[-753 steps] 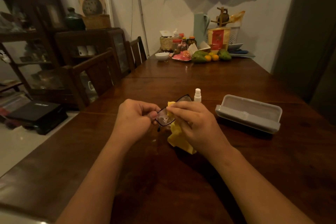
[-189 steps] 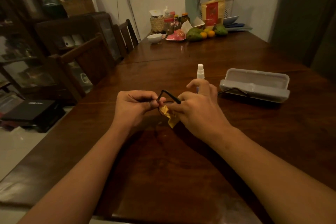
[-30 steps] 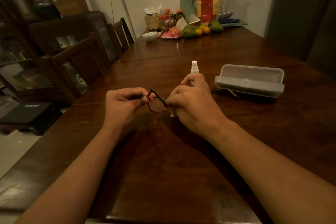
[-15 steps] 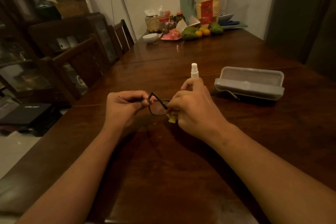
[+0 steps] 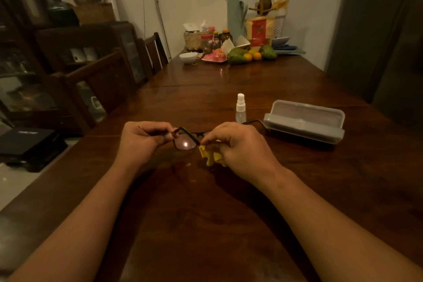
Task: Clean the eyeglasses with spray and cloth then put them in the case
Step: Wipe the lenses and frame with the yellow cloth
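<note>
- So, mid-wipe, I'd say: left hand (image 5: 146, 139) pinches one end of the glasses (image 5: 185, 142), right hand (image 5: 238, 149) is clamped on the cloth (image 5: 211, 155) at the other lens.
- Glasses are dead centre, held just above the table (image 5: 206, 213).
- Spray (image 5: 240, 109) stands at 12 o'clock, case (image 5: 304, 121) lies open at 2 o'clock, nothing inside.
- Left: finish rubbing, fold, drop them in.
- Thin dark angular frame, shiny lens, crumpled soft yellow cloth, clear plastic bottle, hard grey rounded case, glossy wood.
</note>
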